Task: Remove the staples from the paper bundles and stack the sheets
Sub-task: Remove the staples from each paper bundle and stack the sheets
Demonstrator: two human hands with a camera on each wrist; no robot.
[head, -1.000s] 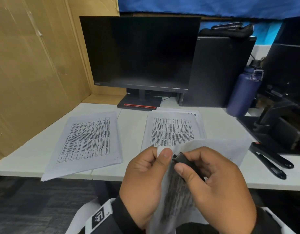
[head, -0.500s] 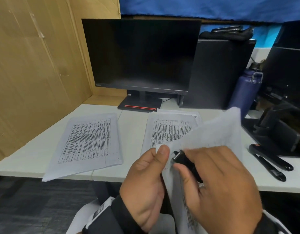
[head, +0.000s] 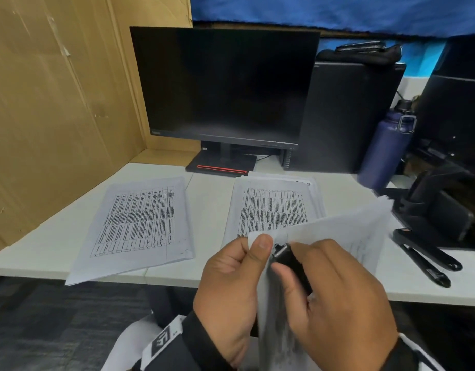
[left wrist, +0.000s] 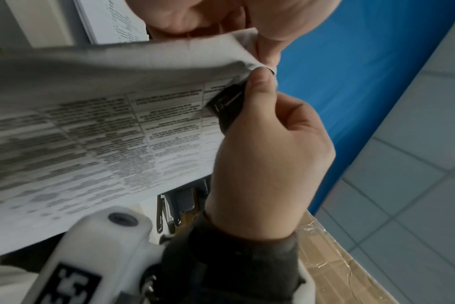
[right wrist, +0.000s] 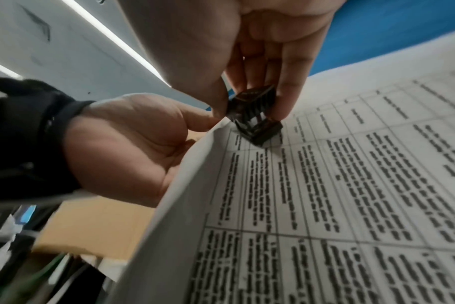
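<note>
Pinching the paper bundle's [head: 338, 231] corner, left hand [head: 231, 285] faces right hand [head: 335, 298] apparently gripping staple remover [head: 290, 259] there.

Matt paper bundle [head: 335, 231]; glossy black plastic staple remover [head: 290, 259].

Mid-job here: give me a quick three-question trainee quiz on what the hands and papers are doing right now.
1. True or false: the right hand holds the black staple remover.
2. Which part of the held paper bundle is in the left hand's grip? A) its corner B) the middle of the sheet C) nothing
3. How many paper piles lie flat on the white desk?

Key: 1 true. 2 A, pinched beside the remover. 3 two: the left pile and the middle pile.
</note>
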